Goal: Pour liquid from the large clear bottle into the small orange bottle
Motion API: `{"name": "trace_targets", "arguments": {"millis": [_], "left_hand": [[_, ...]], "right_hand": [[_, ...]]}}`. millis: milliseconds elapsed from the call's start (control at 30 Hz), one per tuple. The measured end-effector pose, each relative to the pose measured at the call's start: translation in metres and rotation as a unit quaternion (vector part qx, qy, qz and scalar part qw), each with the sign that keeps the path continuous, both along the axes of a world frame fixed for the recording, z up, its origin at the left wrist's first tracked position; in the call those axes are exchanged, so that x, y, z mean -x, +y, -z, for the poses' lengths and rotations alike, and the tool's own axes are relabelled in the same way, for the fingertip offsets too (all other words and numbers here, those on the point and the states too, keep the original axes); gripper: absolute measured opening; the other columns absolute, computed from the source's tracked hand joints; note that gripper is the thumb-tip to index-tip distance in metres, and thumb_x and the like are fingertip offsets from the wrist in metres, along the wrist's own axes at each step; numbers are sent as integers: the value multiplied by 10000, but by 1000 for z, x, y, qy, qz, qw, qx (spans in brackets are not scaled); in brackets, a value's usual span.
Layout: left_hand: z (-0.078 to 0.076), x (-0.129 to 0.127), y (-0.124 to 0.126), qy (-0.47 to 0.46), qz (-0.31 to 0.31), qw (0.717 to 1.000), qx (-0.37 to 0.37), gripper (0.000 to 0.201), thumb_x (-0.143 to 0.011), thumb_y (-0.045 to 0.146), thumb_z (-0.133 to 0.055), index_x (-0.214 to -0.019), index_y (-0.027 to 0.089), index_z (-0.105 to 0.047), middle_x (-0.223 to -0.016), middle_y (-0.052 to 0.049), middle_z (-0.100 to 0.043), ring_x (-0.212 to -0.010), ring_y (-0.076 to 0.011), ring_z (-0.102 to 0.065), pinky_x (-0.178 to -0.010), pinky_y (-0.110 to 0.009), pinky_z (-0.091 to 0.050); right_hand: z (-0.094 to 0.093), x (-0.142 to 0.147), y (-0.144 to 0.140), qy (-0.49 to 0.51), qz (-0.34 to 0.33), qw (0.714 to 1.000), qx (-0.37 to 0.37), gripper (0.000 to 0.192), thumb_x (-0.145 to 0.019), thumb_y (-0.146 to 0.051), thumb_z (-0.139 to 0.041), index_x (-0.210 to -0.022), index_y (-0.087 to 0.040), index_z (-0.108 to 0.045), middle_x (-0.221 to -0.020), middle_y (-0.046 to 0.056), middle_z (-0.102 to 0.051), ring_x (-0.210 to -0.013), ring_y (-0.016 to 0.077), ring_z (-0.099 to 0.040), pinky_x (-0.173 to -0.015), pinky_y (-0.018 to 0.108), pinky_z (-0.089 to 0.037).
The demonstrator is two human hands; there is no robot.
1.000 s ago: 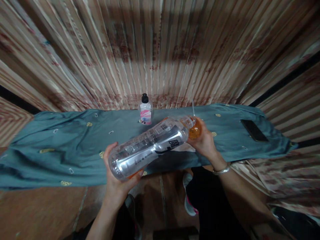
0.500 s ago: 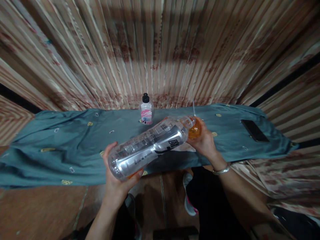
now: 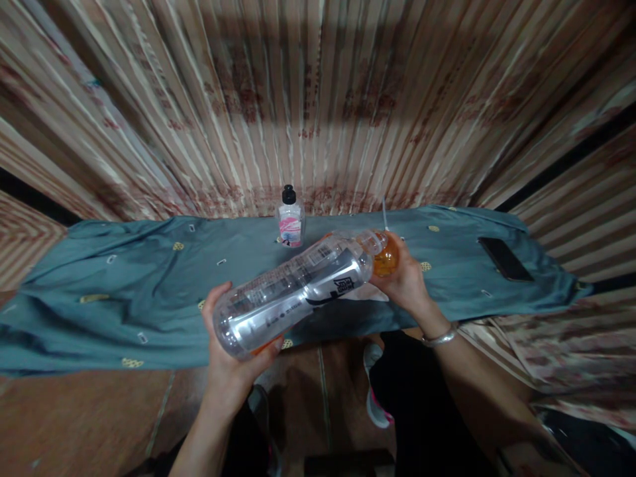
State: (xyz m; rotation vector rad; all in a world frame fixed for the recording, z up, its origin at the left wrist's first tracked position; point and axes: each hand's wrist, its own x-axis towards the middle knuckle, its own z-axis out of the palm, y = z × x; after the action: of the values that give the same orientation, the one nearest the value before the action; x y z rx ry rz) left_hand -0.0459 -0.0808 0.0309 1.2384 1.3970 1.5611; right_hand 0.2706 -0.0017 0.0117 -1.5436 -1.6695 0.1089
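bottle [image 3: 293, 295] base dropped a touch lower-left with left hand [image 3: 233, 358]; slightly more tilt than 1 s ago

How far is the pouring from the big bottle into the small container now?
Done: the clear bottle looks almost empty, and the small container holds orange liquid. In hand: the left hand tips the bottle's mouth to the container in the right hand. Left: only a little orange at the bottle's base.
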Motion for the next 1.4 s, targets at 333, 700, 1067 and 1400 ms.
{"name": "trace_targets", "arguments": {"millis": [333,700,1067,1400], "left_hand": [[-4,-2,-1,-1,6,1000,1,1036,-483,290,-947,-1394,249,-455,-1156,-46,-619,-927,-210,-641,-816,-334,-559],[-1,3,1,21,16,1000,-7,1035,-476,285,-958,-1380,257,-455,-1184,-63,-624,-968,-231,-668,-839,-360,-583],[7,2,7,17,-11,1000,-18,1062,-444,400,-960,-1371,247,-463,-1124,-56,-638,-895,-238,-675,-814,-385,-593],[-6,-6,-2,-26,1,1000,10,1033,-488,301,-955,-1390,253,-455,-1150,-53,-637,-935,-224,-662,-840,-356,-575]], "right_hand": [[0,1,0,4,7,1000,0,850,-723,-464,-828,-1458,-183,-506,-1348,188,-737,-1200,371,-746,-1038,526,-618],[1,1,0,6,9,1000,1,872,-709,-460,-842,-1468,-205,-497,-1339,168,-739,-1209,373,-737,-1042,551,-607],[0,2,-1,-5,15,1000,1,864,-723,-481,-817,-1470,-181,-504,-1332,183,-743,-1185,377,-751,-1016,532,-624],[2,0,0,-6,8,1000,-3,880,-714,-468,-833,-1478,-192,-495,-1350,179,-734,-1203,373,-742,-1028,543,-617]]}}
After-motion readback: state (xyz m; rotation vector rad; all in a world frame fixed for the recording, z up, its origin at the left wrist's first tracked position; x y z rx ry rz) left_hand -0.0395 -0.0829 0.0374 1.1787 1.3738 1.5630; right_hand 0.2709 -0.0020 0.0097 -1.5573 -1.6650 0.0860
